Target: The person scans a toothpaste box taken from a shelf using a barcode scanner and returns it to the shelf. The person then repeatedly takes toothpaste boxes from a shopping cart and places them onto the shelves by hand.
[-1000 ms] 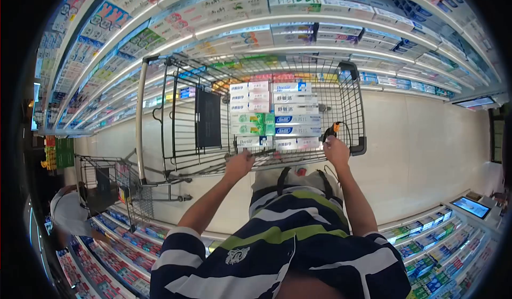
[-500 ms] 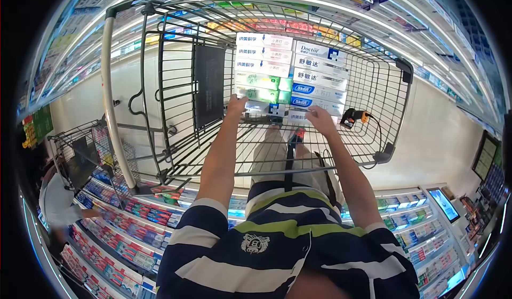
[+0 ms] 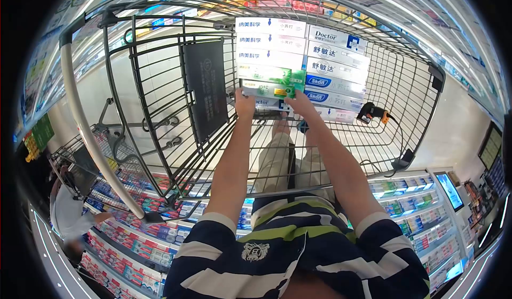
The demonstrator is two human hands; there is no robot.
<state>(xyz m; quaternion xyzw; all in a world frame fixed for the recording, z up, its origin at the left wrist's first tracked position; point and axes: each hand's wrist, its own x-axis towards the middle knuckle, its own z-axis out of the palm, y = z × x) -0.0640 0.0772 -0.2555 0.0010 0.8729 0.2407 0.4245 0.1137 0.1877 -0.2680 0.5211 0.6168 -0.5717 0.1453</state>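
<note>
Two columns of toothpaste boxes lie in a wire shopping cart. My left hand (image 3: 245,103) is at the left end of the lower green box (image 3: 269,89), and my right hand (image 3: 300,104) is at its right end, so the box is gripped between them. Above it lie another green box (image 3: 266,74) and white boxes (image 3: 264,40). A Doctor box (image 3: 266,103) shows partly below it, between my hands. Skon boxes (image 3: 336,90) are stacked in the right column. An orange and black handheld device (image 3: 373,114) with a cord sits right of the boxes.
The cart's handle (image 3: 90,123) curves down at the left, beside a dark panel (image 3: 205,90). Product shelves run along the top and bottom. At lower left, another person (image 3: 69,211) is beside a second cart (image 3: 122,155). A lit screen (image 3: 449,191) stands at the right.
The cart and boxes appear larger and closer. My right hand has moved left from the right column to the green box's right end, and my left hand has come to its left end.
</note>
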